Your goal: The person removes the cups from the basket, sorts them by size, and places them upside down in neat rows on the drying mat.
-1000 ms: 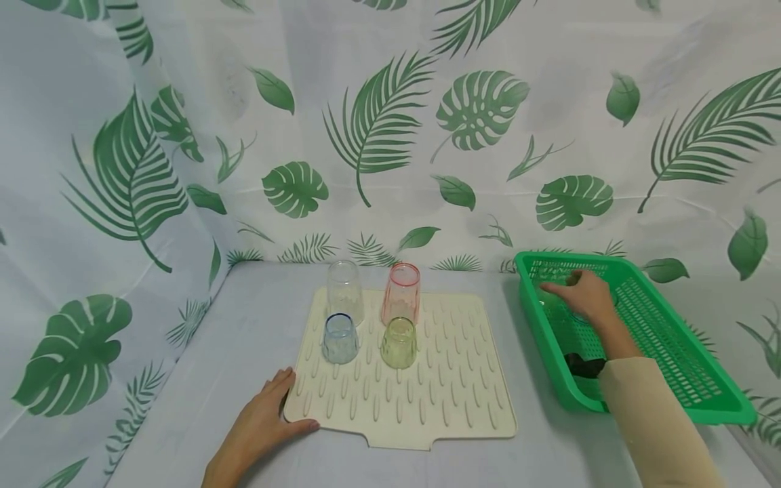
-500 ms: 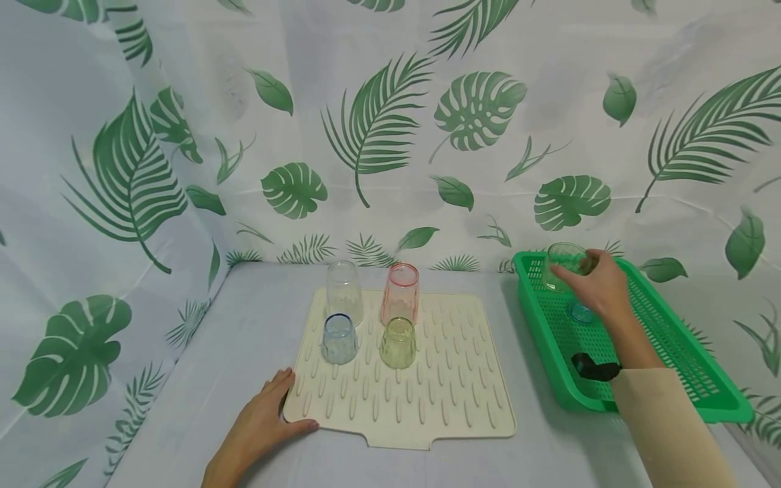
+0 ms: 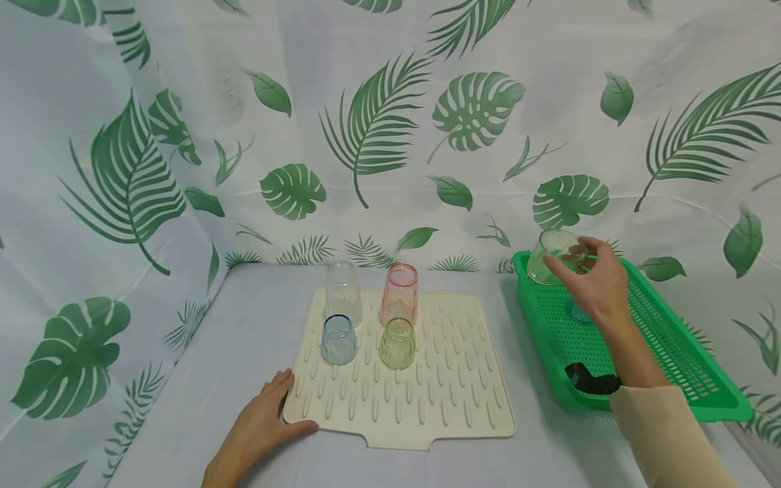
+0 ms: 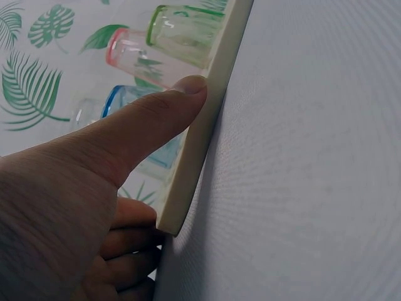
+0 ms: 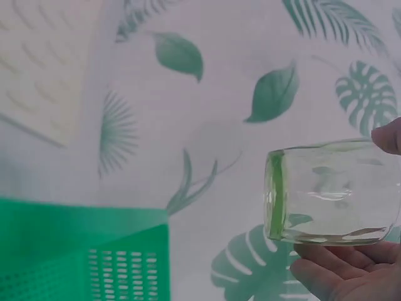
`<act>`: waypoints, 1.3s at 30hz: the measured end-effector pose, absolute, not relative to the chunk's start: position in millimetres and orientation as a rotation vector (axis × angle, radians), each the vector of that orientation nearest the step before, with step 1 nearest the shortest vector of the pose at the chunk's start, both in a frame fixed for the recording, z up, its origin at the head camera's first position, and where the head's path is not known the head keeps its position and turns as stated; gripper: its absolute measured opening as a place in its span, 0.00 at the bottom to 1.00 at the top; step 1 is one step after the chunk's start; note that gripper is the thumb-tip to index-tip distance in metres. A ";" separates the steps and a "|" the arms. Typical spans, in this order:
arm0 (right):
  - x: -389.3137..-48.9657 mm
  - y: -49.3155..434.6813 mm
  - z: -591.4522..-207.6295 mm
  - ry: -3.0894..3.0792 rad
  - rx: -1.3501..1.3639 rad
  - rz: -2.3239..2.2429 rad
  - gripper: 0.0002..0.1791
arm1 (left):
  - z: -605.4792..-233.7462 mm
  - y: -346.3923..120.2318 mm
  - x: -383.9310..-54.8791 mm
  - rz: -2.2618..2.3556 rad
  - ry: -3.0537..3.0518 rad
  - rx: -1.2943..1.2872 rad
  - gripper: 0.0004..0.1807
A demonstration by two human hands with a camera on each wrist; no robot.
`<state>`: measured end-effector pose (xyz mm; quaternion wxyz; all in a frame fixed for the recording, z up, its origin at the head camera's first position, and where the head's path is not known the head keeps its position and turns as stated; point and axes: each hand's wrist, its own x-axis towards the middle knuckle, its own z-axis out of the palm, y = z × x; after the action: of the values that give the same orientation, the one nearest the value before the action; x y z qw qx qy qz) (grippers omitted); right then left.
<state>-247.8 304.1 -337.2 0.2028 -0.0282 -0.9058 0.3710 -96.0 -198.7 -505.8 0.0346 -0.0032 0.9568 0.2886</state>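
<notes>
My right hand (image 3: 601,281) holds a clear green-tinted glass (image 3: 549,257) over the far end of the green basket (image 3: 539,352), thumb on one side and fingers on the other. The right wrist view shows this glass (image 5: 332,194) lying sideways across the picture, its thick green-edged end pointing left. At the near left corner of a cream drying mat (image 3: 451,407), my left hand (image 3: 256,423) grips the edges, thumb along the front and fingers at the left side. In the left wrist view the thumb (image 4: 150,122) presses on the mat's edge (image 4: 188,169).
On the mat stand a tall clear glass (image 3: 344,291), a tall pink-rimmed glass (image 3: 401,295), a short blue glass (image 3: 338,342) and a short yellow-green glass (image 3: 397,346). A blue glass (image 3: 578,312) sits in the basket, partly behind my right hand. Leaf-printed sheeting (image 3: 366,224) hangs behind.
My right hand has lifted the green-tinted glass up from inside the basket, then moved it slightly left and tilted it. The blue glass in the basket came into view. My left hand stays at the mat.
</notes>
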 end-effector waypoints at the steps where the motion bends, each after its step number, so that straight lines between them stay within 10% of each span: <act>1: -245.4 301.0 -335.6 -2.515 -0.078 1.040 0.42 | -506.0 -198.8 -95.9 0.886 2.943 -0.008 0.62; 39: -176.6 206.1 -356.7 -2.251 0.492 1.340 0.37 | -508.1 -198.9 -96.6 0.932 2.899 -0.037 0.62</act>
<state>-176.6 206.1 -356.7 0.2360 0.1792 -0.8206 0.4887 -96.6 -198.9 -508.1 0.0480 -0.0123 0.9509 0.3056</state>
